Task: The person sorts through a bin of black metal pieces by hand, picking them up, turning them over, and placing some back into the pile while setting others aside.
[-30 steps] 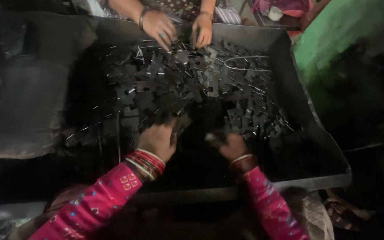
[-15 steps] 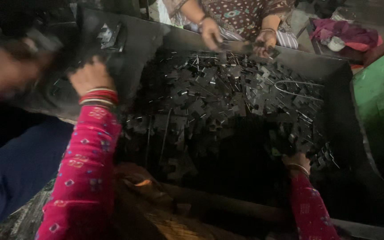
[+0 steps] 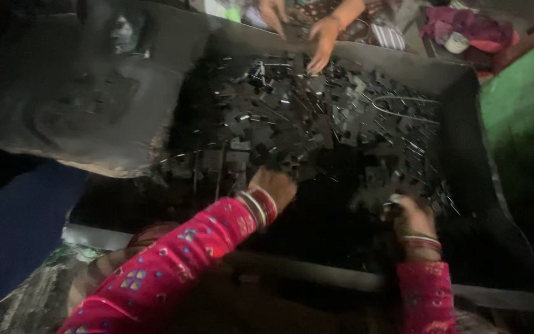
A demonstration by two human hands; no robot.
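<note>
Setting: Dim workspace; we look down at a big dark metal tray (image 3: 483,185) that fills most of the view, with sloped walls and a pale front rim.
Nearest to us: two arms in pink patterned sleeves (image 3: 174,266) reach forward from the bottom edge, each wrist ringed with red and pale bangles (image 3: 261,205).
Left hand: we see the left hand (image 3: 274,187) at the tray's middle, knuckles up, fingers curled down into the near edge of the pile; whether it grips a piece we cannot tell.
Right hand: we see the right hand (image 3: 410,213) lower and to the right, fingers bent around a small dark piece with a pale glint at its tip; the grip looks partly closed, though blur hides the detail.
Pile: black flat metal pieces (image 3: 292,124), many cross-shaped, lie heaped across the tray's middle and far half, touching both hands.
Wire: a thin bent wire loop (image 3: 403,106) lies on the pile toward the far right.
Left side: a dark sack-like sheet (image 3: 75,105) drapes over the tray's left wall.
Far edge: another person's hands (image 3: 324,34) reach into the pile from the opposite side.
Beyond: a green surface (image 3: 520,93) at right, with a heap of pink cloth (image 3: 465,25) above it.
</note>
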